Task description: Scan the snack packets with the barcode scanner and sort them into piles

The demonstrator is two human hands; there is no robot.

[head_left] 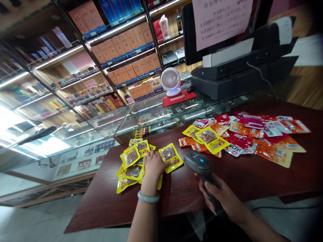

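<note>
My right hand (pixel 220 191) is wrapped round the handle of a black barcode scanner (pixel 199 162), whose head shows a small blue light and points left and away. My left hand (pixel 154 163), with a pale bangle (pixel 148 197) on the wrist, rests palm down on the right side of a pile of yellow snack packets (pixel 132 170). Its thumb stretches out to the right over the lower part of a single yellow packet (pixel 170 154). The fingers are apart and do not grip anything I can see. Under the palm, the packets are partly hidden.
On the dark wooden table (pixel 101 205), several red, pink and orange packets (pixel 267 151) lie heaped right, with yellow packets (pixel 211 138) at their left end. Behind stand a glass counter (pixel 156 117), a white fan (pixel 171 80), a monitor (pixel 188 40) and a receipt-printer-like black box (pixel 214 85).
</note>
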